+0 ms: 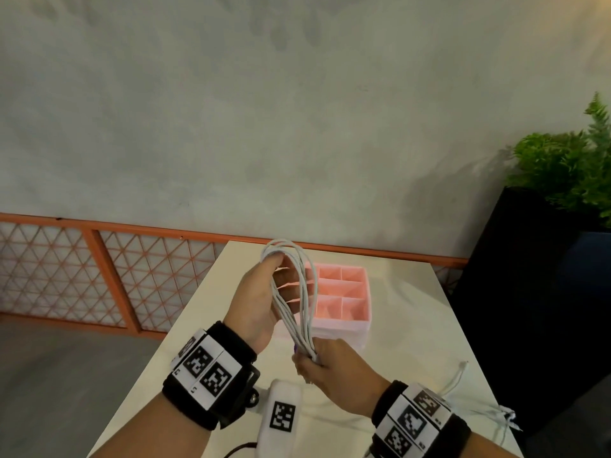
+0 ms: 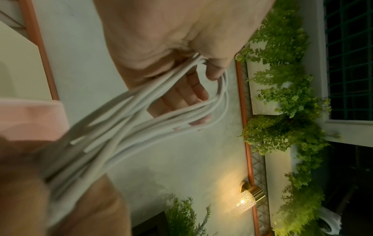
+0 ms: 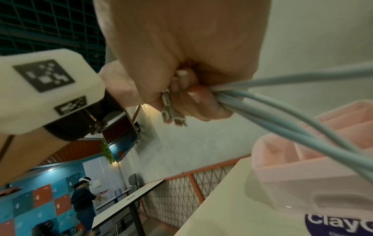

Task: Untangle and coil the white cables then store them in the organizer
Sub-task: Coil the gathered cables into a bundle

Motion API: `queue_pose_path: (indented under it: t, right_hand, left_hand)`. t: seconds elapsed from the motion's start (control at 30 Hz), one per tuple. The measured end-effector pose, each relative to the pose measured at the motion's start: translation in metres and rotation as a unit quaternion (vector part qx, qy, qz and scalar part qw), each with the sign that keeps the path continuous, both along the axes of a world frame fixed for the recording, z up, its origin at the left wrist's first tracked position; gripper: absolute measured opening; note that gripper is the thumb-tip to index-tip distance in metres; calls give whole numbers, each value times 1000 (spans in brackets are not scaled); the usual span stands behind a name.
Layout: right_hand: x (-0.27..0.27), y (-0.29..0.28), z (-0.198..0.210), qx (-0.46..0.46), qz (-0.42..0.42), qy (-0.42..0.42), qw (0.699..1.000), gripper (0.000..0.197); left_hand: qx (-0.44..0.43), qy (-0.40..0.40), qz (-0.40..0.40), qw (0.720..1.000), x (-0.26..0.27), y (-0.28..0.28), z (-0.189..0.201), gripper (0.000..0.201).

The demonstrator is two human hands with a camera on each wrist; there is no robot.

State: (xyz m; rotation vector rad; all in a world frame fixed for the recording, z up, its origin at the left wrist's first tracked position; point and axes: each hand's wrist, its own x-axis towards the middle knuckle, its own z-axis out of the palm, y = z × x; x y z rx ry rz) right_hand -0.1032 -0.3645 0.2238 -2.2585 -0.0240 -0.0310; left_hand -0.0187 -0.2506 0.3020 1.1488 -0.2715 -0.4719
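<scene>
1. The white table (image 1: 396,292) carries the whole job, and its near end lies under the person's arms.
2. The pink organizer (image 1: 344,292) sits toward the table's far end, just behind the raised hands. Its open compartments face up, so a finished coil can drop straight in; I see nothing stored in it so far.
3. The left hand (image 1: 261,299) stands upright on the left with its fingers straight. The far end of the loops hangs over its fingertips, so it serves as a peg that keeps the coil stretched long and even.
4. The right hand (image 1: 327,368), nearer and lower, is clenched round the coil's near end. It gathers the strands into one tight bunch so the loops cannot spring apart.
5. The coil of white cables (image 1: 294,292) runs as long narrow loops between the two hands, held in the air above the table in front of the organizer.
6. A loose white cable (image 1: 458,380) lies on the table's near right, well apart from the coil; it looks yet to be wound.
7. The cable plugs (image 3: 171,110) stick out below the right fist, probably kept there so the ends stay findable.
</scene>
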Motion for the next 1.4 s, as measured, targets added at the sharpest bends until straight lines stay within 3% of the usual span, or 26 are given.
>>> queue_pose_path:
  t: [0.07,0.2,0.33,0.47,0.53,0.6,0.7,0.8,0.9,1.0,1.07,1.13,1.2,1.27,1.4]
  right_hand:
    - [1,2,-1,23,14,-6,1000,41]
    - [0,1,-7,31,31,25,999,33]
    - [-1,1,-14,36,26,42,998,32]
    - [-5,-2,-2,14,62,55,996,28]
    - [-5,-11,17,-6,59,56,997,52]
    - [-1,-21,48,20,-6,-28,999,73]
    - [8,-24,87,-1,3,-207,978,59]
    - [14,-11,90,-98,63,-227,967,51]
    - [13,-11,76,-105,73,-224,966,65]
    - [6,-9,56,59,62,-155,984,87]
    - [1,-8,34,152,87,-65,982,90]
    - [-7,-9,6,129,115,26,985,65]
    - [-13,-17,-22,92,97,87,987,14]
    - [-23,-35,-50,64,50,123,989,17]
    - [-42,-98,-92,-107,-49,196,974,23]
  left_hand:
    - [-21,25,-24,999,2,1,2,38]
    - [-23,77,-70,994,0,0,1,57]
    - [-33,117,-77,990,-1,-2,-2,50]
    - [-15,82,-58,995,-1,-5,-6,45]
    - [11,55,-48,997,-2,-5,-5,41]
    - [47,31,-47,997,-5,-5,-6,37]
    - [89,-14,-68,994,-13,-11,-8,37]
    - [70,-19,-83,994,-18,-14,-6,35]
    - [35,6,-96,995,-14,-12,-8,38]
    - [-31,50,-104,993,-12,-8,-3,30]
    - [-72,61,-112,989,-8,-5,0,26]
    - [-76,45,-99,991,-2,-2,3,23]
    - [-43,5,-62,997,6,4,7,28]
    - [-26,-39,-14,999,19,15,13,29]
    - [-27,-69,71,995,42,40,18,36]
